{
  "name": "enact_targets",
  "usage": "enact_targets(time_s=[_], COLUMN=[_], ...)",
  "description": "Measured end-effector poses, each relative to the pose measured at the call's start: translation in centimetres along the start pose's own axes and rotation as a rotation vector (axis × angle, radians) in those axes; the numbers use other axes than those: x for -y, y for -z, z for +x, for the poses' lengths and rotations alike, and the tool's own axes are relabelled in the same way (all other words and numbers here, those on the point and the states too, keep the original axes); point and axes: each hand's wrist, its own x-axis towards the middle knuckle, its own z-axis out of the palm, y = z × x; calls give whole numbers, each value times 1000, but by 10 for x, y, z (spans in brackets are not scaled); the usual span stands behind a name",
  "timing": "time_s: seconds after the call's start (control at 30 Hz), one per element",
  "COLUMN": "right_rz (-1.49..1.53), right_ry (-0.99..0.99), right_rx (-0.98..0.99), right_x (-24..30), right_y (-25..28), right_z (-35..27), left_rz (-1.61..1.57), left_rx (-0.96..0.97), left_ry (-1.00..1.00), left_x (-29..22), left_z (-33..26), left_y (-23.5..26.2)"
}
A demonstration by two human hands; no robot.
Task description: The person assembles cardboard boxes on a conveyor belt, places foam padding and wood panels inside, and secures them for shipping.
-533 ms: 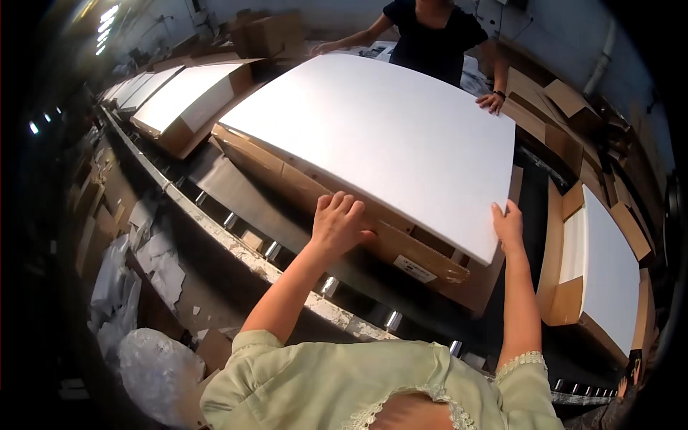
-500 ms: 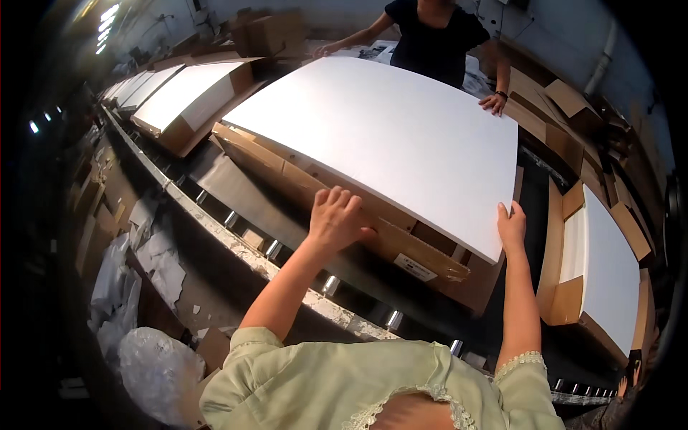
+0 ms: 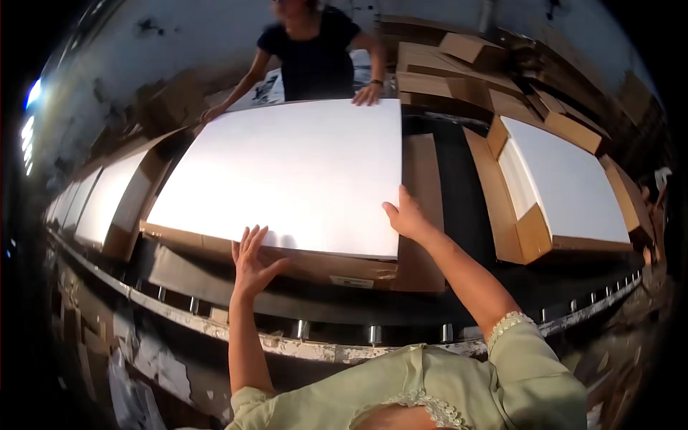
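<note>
A large white board [image 3: 287, 172] lies flat over a shallow cardboard box [image 3: 315, 265] in front of me. My left hand [image 3: 252, 265] presses against the box's near side, thumb and fingers spread, fingertips at the board's near edge. My right hand [image 3: 410, 213] rests at the board's right edge with its thumb up on the white surface and the other fingers partly hidden. Across the board, a co-worker in dark clothing [image 3: 315, 64] has one hand [image 3: 368, 94] on the far edge and the other [image 3: 213, 113] at the far left corner.
The box sits on a dark conveyor [image 3: 459, 186] edged by a worn rail with metal rollers [image 3: 375, 335]. Another open carton with a white panel [image 3: 566, 183] stands on the right, and more panels in cartons [image 3: 111, 197] line up at left. Cardboard [image 3: 459, 72] is piled behind.
The white board has come down to lie level over the box, closing the gap at the near side. My left hand has opened its fingers. My view has turned to the right.
</note>
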Motion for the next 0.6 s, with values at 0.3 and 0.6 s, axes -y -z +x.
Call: enact_targets(time_s=[0.3, 0.6], right_rz=[-122, -405], right_ry=[-31, 532], right_rx=[466, 227], right_x=[25, 41], right_y=[-11, -14], right_z=[-5, -17], left_rz=[268, 202], left_rx=[-100, -89], left_ry=[32, -53], left_x=[-4, -15], left_z=[-6, 41], left_y=[-20, -55])
